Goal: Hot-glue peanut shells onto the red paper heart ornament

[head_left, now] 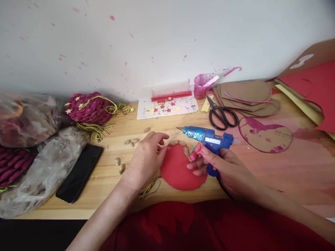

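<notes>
From my remote seat I take the step in hand to be gluing peanuts [172,143] along the rim of the red disc [178,170], which lies on the bench [107,176] right in front of me. At least three sit between its 11 and 1 o'clock; the rest of the rim that I can see is bare. My left hand [143,158] is at the disc's 10 o'clock, fingers loosely bent, thumb and forefinger parted with nothing showing between them. My right hand [226,162] has its fingers wrapped around the glue gun [200,133], nozzle [180,128] above the disc's 12 and pointing toward 9. As I judge it, the next move calls for one of the loose peanuts [118,161] at 9 to 10 o'clock, a dab of glue, and skin kept off the likely hot tip.

The bench is pale wood, stained pink toward 3. The star sheet [142,112] lies near 12, the cup [201,87] just right of it, scissors [217,108] at 1 beside the cardboard stack [247,91], a paint-smeared cutout [264,137] at 2. A phone [80,174] lies at 9, a purple bundle [96,111] at 10. Behind, the white wall [157,38] carries pink splashes
</notes>
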The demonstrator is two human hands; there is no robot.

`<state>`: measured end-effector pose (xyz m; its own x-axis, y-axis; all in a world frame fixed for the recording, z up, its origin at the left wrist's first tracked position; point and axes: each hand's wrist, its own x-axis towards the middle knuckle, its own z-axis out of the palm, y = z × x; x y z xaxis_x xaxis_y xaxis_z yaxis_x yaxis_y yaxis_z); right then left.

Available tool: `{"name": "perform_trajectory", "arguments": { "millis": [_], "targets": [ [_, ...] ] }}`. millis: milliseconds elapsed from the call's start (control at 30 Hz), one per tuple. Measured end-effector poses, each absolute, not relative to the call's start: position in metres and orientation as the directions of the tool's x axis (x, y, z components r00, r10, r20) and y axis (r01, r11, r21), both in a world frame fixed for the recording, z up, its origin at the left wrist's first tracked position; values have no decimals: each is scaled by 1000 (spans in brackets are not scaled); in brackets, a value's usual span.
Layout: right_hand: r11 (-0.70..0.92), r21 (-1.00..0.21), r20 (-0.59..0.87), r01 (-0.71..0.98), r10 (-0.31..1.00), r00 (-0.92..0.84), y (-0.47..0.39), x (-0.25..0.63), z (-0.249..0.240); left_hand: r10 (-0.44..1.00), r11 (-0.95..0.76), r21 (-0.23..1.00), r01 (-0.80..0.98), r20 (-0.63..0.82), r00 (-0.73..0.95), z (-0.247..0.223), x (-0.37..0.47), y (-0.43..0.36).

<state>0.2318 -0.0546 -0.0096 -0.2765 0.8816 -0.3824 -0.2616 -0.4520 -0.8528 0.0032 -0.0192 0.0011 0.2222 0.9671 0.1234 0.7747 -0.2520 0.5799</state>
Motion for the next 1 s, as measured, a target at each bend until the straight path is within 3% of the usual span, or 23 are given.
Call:
{"name": "perform_trajectory", "arguments": {
  "millis": [433, 1000],
  "targets": [
    [-459, -848, -387, -265, 878, -283, -53, 232, -10, 923, -365, 435, 823, 284, 260, -12, 15, -20],
    [-480, -833, -417, -273, 871, -260, -54, 232, -9, 955, -297, 460, 837, 168, 246, -14, 25, -15]
  ]
}}
